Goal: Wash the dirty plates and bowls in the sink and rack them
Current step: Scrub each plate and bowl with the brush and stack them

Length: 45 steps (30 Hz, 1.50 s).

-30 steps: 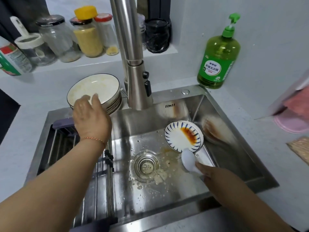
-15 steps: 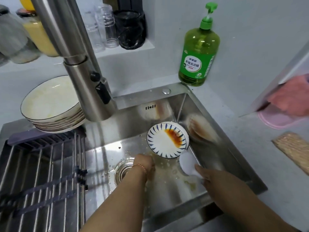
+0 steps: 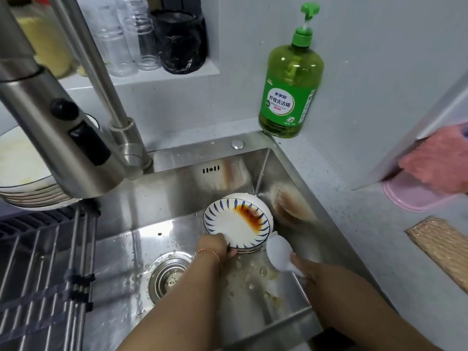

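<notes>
L hand grips near rim of blue-striped saucer, sauce-stained, tilted atop another dish in sink back-right corner. R hand holds white spoon, fingers curled round handle, bowl beside saucer.

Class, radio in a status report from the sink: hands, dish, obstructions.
Left hand grips near rim of stained blue-striped dish. Right hand holds white scrubber beside it. Dish unwashed, in sink. Faucet overhangs left; nothing blocking.
</notes>
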Available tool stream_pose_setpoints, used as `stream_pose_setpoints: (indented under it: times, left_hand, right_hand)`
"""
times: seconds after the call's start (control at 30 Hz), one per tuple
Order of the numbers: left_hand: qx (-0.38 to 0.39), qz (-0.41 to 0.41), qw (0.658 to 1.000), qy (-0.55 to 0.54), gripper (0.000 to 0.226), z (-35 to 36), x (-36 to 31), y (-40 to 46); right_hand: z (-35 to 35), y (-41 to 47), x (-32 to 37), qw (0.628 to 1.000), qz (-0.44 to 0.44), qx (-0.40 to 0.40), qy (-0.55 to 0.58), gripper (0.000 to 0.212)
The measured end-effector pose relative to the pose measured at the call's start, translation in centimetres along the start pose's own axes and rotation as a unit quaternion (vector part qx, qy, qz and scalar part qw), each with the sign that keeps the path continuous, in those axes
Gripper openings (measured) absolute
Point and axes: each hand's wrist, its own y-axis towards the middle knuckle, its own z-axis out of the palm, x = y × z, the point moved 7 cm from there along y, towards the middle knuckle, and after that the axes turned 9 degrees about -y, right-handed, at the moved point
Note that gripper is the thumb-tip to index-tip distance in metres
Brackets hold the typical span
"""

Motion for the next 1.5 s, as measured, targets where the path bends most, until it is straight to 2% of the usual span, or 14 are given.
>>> stream_pose_setpoints:
  times: [0.03, 0.07, 0.17, 0.27, 0.37, 0.5, 0.63, 0.73, 0.83, 0.97, 1.1, 1.2, 1.37, 1.5]
  left_hand:
    - [0.022, -0.077, 0.99, -0.113, 0.02, 0.4, 0.5, -0.6]
    - [0.051, -0.076, 0.986, -0.137, 0.021, 0.6, 0.5, -1.5]
    - [0.062, -0.105, 0.973, -0.196, 0.034, 0.1, 0.5, -3.8]
    - [0.08, -0.134, 0.959, -0.239, 0.031, -0.4, -0.4, -7.1]
    - [0.089, -0.152, 0.961, -0.213, 0.022, -1.3, -0.6, -9.3]
    - [0.049, -0.09, 0.988, -0.116, 0.023, -3.8, 0.1, -9.8]
    - [0.01, -0.028, 0.997, -0.065, 0.018, -7.2, -0.4, -11.8]
    - [0.042, -0.018, 0.992, -0.115, 0.019, -8.3, -0.4, -13.5]
    - [0.055, 0.029, 0.989, -0.135, 0.021, -9.1, -0.9, -14.8]
    - [0.081, 0.084, 0.984, -0.133, 0.039, -9.4, -1.7, -16.2]
    - [0.094, 0.161, 0.979, -0.081, 0.062, -9.3, -2.0, -17.3]
    - [0.09, 0.168, 0.977, -0.1, 0.06, -9.5, -2.4, -17.9]
    - [0.085, 0.15, 0.97, -0.173, 0.059, -11.5, -3.9, -17.9]
    - [0.07, 0.156, 0.962, -0.212, 0.052, -13.4, -4.3, -17.7]
  right_hand:
    - [-0.5, -0.1, 0.0, 1.0, -0.001, -0.003, -0.013, 0.052]
    - [-0.9, -0.2, 0.0, 1.0, -0.002, -0.011, -0.015, 0.051]
    - [-2.0, -0.1, 0.3, 0.999, -0.014, -0.024, -0.034, 0.049]
    - [-2.7, 0.0, 0.8, 0.999, -0.022, -0.009, -0.049, 0.044]
    - [-3.3, -0.1, 1.3, 0.998, -0.029, -0.026, -0.04, 0.047]
    - [-3.5, -0.4, 1.6, 0.999, -0.005, -0.032, 0.041, 0.044]
    - [-2.6, -0.8, 3.6, 0.996, -0.055, -0.036, -0.06, 0.046]
    - [-2.0, -0.6, 5.2, 0.983, -0.101, -0.035, -0.146, 0.048]
    - [-2.0, 0.0, 6.5, 0.968, -0.135, -0.076, -0.197, 0.051]
    - [-2.6, 0.3, 7.8, 0.971, -0.06, 0.016, -0.231, 0.036]
    - [-5.1, -0.3, 11.2, 0.972, -0.034, 0.022, -0.231, 0.03]
    - [-5.3, -1.7, 14.7, 0.974, -0.082, -0.007, -0.209, 0.035]
    - [-4.1, -6.4, 17.3, 0.939, -0.204, 0.048, -0.271, 0.048]
    - [-5.9, -7.1, 14.9, 0.943, -0.153, 0.035, -0.294, 0.031]
